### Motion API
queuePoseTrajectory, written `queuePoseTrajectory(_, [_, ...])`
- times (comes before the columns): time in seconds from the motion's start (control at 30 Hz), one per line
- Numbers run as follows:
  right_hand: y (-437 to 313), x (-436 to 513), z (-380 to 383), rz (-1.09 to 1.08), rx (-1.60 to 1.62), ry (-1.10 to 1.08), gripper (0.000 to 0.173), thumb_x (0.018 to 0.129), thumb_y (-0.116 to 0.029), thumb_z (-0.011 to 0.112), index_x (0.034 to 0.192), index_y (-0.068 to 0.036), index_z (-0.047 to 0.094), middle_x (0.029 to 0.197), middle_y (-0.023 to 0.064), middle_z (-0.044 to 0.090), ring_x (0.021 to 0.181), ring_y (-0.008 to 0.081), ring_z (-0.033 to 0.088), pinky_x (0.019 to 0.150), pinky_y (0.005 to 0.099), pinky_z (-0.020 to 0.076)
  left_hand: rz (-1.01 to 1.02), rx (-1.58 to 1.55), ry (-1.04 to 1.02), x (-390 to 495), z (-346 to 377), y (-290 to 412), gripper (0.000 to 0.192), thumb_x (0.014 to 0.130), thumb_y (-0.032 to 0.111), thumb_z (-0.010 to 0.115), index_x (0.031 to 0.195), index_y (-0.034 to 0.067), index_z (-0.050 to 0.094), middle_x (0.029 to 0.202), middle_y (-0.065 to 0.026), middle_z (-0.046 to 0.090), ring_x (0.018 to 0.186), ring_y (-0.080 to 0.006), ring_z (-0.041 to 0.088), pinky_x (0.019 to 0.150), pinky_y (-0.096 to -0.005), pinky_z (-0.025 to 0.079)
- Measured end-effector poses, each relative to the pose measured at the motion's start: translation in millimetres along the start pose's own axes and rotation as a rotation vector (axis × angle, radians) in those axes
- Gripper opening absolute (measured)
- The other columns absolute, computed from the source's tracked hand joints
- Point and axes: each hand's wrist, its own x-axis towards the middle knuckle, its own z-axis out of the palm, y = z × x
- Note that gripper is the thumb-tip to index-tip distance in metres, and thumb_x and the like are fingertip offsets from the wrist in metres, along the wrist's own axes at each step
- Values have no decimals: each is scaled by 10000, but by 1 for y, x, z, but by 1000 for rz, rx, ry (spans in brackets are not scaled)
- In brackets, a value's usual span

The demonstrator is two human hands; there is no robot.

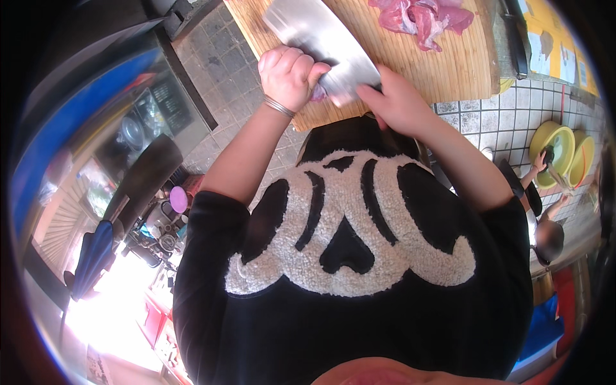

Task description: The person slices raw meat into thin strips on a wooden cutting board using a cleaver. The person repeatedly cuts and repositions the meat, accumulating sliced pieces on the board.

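Observation:
A broad steel cleaver (332, 38) is in my right hand (397, 98), which closes around its handle end near the board's front edge. My left hand (291, 72), with metal bangles at the wrist, is curled against the left side of the blade, fingers folded. A bit of raw meat (318, 93) shows between my left hand and the blade; whether the fingers grip it is hidden. Beneath lies a wooden cutting board (433, 72). More raw meat pieces (423, 21) lie in a pile at the board's far right.
Right of the board, a black-handled tool (517, 48) lies beside yellow packaging (553, 43). Further right, another person (548, 240) reaches toward yellow basins (553, 149) on the tiled floor. A closed blue umbrella (94, 260) is at the left, near a purple round object (178, 199).

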Motion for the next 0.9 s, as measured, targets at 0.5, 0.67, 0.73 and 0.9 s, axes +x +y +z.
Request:
queuePoseTrajectory(0.5, [6, 14, -2, -18, 16, -29, 348, 930, -278, 564, 1013, 57, 511, 657, 111, 605, 480, 186, 597, 492, 326, 484, -63, -9, -17, 4, 7, 9, 377, 782, 483, 684, 624, 172, 539, 669, 9, 527, 678, -237, 528, 648, -376, 414])
queuePoseTrajectory(0.67, [0, 15, -1, -2, -58, 30, 361, 934, -292, 560, 982, 61, 501, 631, 113, 603, 492, 195, 611, 492, 343, 494, -71, -95, -144, 11, -7, 7, 339, 773, 452, 698, 690, 141, 593, 763, -1, 590, 765, -245, 572, 704, -373, 441])
queuePoseTrajectory(0.73, [2, 8, -1, -25, -82, 73, 362, 938, -295, 557, 975, 61, 499, 634, 121, 608, 498, 203, 616, 497, 349, 494, -11, -228, -188, 13, -23, 3, 316, 759, 419, 723, 746, 122, 617, 863, -13, 627, 850, -252, 595, 764, -374, 457])
queuePoseTrajectory(0.9, [4, 13, -3, -21, -170, 82, 374, 940, -308, 558, 971, 60, 501, 713, 176, 632, 488, 222, 616, 521, 361, 498, 218, -309, -450, 16, -50, -18, 200, 762, 181, 745, 922, 98, 659, 973, -62, 663, 933, -275, 627, 861, -382, 482])
